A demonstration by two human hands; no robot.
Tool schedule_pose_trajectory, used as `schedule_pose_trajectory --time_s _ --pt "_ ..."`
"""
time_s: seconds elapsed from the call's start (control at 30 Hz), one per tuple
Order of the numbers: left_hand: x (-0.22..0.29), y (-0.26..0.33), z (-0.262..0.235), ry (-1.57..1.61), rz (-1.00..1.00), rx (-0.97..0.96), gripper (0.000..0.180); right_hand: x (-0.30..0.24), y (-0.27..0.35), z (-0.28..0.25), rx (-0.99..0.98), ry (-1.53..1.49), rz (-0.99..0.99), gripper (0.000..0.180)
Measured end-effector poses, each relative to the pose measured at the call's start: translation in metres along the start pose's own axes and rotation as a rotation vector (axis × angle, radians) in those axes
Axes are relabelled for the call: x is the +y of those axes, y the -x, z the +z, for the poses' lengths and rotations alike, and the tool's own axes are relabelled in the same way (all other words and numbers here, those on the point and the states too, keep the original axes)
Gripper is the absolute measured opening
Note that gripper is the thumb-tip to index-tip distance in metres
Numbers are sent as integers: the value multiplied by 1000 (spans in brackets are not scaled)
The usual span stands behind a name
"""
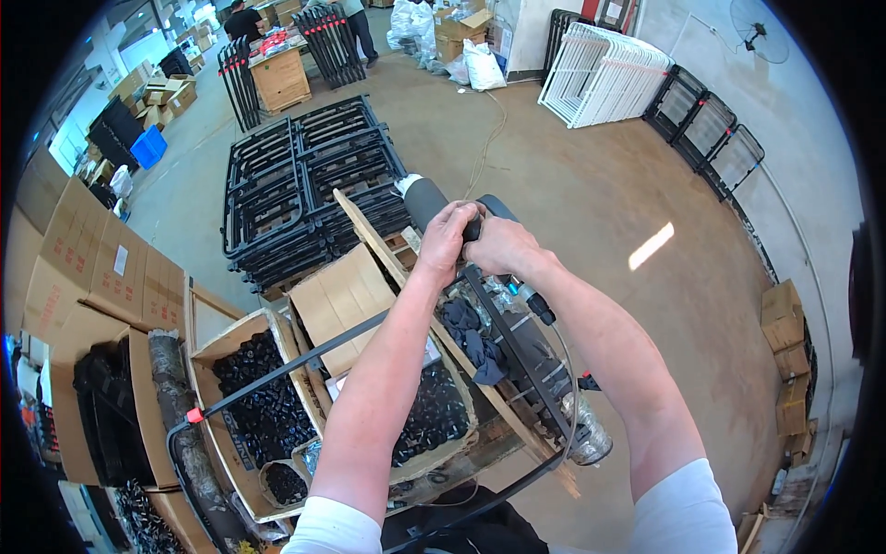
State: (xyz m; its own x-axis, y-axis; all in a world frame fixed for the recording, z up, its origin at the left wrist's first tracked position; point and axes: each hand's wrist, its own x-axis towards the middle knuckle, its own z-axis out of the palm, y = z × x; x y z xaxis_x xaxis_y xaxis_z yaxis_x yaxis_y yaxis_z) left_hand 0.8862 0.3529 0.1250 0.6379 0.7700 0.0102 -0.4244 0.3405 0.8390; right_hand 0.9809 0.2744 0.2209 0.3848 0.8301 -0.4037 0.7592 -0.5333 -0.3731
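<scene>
Blk. tubular frame (277,372): slender dark tube w/ rounded corners; one straight run crosses above the parts carton (229,332), its red clip (195,415) at the carton's L side; another curved run lies R of, and nearer than, the carton. L hand (446,238) and R hand (504,246), beyond the carton and to its R: side by side, fingers of both curled tight round a short dark piece (473,228); whether this piece belongs to the frame cannot be told. Gray roller (425,199), pale-ended, just past the hands, also beyond the carton. Blk.-and-teal tool (532,302): R of the carton. Stacked blk. frames (300,185): beyond the carton. Small blk. parts (263,383): inside it, glossy, approx. uniform.
</scene>
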Motion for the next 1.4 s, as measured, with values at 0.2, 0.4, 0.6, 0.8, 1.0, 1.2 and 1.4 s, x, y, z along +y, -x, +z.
schedule_pose_trajectory --time_s 0.2,0.4,0.6,0.8,1.0,1.2,1.4 --pt "-7 5 -3 -57 34 -27 27 3 2 6 -2 37 -4 41" --pt "-11 9 -7 -74 57 -15 27 3 0 14 -33 -34 36 36" --pt "-11 12 -9 -57 20 8 31 16 -20 28 -76 -125 6 26" --pt "-6 10 3 -250 20 106 50 38 -53 39 -48 -154 -48 21" --pt "-7 88 -33 -278 253 420 53 15 -43 37 -42 -145 -54 11" --pt "18 232 -102 -127 -41 314 43 -18 30 -1 36 -611 -73 21" --pt "73 359 -204 35 -206 426 60 -159 166 120 -81 -513 -386 51"
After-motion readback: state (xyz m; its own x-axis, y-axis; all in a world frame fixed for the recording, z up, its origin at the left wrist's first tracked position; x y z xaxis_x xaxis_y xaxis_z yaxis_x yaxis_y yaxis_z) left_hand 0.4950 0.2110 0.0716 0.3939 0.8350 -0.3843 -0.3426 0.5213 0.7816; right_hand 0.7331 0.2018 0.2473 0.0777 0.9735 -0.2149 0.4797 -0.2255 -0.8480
